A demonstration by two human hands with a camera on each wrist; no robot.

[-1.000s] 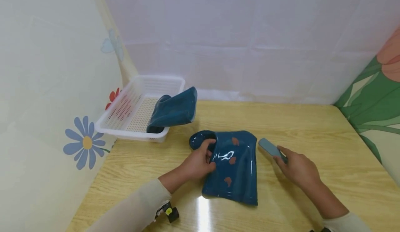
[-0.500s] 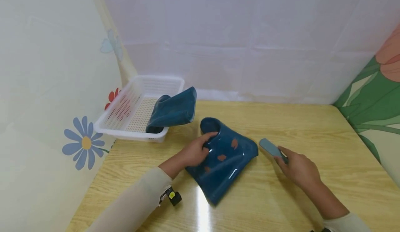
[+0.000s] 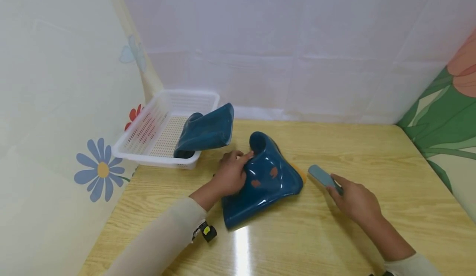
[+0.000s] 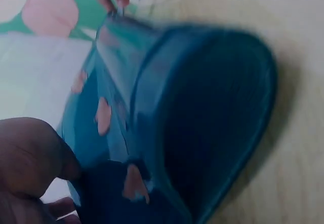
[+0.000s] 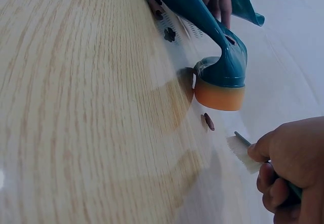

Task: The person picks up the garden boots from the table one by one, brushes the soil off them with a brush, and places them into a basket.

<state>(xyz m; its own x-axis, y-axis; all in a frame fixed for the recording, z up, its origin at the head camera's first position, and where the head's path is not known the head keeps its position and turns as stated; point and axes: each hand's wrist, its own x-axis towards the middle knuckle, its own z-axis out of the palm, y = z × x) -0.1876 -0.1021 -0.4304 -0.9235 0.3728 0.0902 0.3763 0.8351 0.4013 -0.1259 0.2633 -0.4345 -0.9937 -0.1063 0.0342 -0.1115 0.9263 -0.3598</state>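
A glossy teal rain boot (image 3: 269, 174) with brown patches is held tilted over the table by my left hand (image 3: 230, 174), gripping it at the left side. Its orange sole (image 5: 220, 97) shows in the right wrist view. The left wrist view looks into the boot's wide opening (image 4: 217, 107), with brown patches along the shaft. To the right, my right hand (image 3: 357, 201) holds a blue-grey brush (image 3: 320, 174) by its handle. Pale bristles (image 5: 242, 155) point toward the boot, apart from it. Some of my left fingers are hidden behind the boot.
At the back left stands a white plastic basket (image 3: 122, 154). A second teal boot (image 3: 208, 129) leans in it, its shaft sticking out over the right rim. A small brown flake (image 5: 209, 121) lies on the wooden table (image 3: 372, 152) between sole and brush.
My left hand has turned the boot, swinging its shaft opening left and bringing the orange sole edge into view at right. The right hand and brush have stayed in place.
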